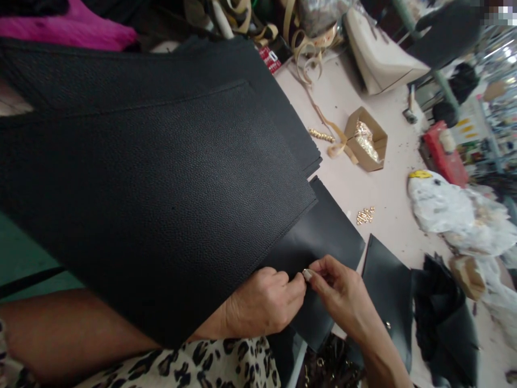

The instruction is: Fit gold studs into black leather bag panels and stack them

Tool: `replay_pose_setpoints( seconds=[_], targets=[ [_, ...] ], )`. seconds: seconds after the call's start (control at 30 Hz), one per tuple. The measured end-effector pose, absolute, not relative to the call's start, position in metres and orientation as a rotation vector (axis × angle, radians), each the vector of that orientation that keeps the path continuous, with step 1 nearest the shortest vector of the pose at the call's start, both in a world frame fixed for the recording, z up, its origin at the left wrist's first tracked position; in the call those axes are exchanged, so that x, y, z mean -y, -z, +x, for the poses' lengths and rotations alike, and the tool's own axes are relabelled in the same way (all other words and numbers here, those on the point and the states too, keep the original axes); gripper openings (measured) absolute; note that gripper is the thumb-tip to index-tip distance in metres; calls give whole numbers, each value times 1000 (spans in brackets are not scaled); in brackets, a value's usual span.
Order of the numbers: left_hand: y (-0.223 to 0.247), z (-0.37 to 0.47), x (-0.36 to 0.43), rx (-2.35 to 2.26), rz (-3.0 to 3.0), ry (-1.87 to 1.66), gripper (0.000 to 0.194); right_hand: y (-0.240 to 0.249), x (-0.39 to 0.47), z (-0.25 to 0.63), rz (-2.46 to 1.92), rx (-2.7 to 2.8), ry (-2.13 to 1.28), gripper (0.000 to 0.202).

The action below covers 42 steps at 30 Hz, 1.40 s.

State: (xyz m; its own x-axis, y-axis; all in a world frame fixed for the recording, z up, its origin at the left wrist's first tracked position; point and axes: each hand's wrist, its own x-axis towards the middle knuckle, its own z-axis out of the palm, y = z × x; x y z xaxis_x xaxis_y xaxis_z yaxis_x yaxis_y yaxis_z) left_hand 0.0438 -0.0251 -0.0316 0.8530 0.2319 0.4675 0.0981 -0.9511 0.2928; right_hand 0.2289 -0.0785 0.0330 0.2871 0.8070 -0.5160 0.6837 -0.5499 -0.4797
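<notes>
My left hand [266,300] is closed, its forearm passing beneath a large black pebbled leather panel [173,183]. What its curled fingers hold is hidden. My right hand [343,293] pinches a small shiny metal stud [305,271] between thumb and finger, right against the left fingertips. Under both hands lies a smooth black leather piece [331,231]. The big panel rests on a stack of similar black panels [278,108] and overhangs the left forearm.
Several gold studs [365,216] lie loose on the pale table [396,210]. Beyond them stands a small cardboard box [367,139] with shiny pieces in it. Another black leather piece [388,291], white plastic bags [440,205] and a cream bag [379,51] are at the right and back.
</notes>
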Motion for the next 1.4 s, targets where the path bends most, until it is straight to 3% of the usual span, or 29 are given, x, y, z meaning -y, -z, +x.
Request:
replay_pose_setpoints(
  seconds=[0.43,0.8,1.1,1.4],
  targets=[
    [30,43,24,-242,2770,-728,32,-37,52,236,-2518,1471,-1264,7],
    [38,41,26,-191,2805,-705,29,-25,99,228,-2058,1849,-698,19],
    [33,41,25,-181,2813,-708,25,-23,105,224,-2212,1641,-693,14],
    [35,42,26,-221,2789,-752,24,-29,93,224,-2358,1457,-893,17]
  ],
)
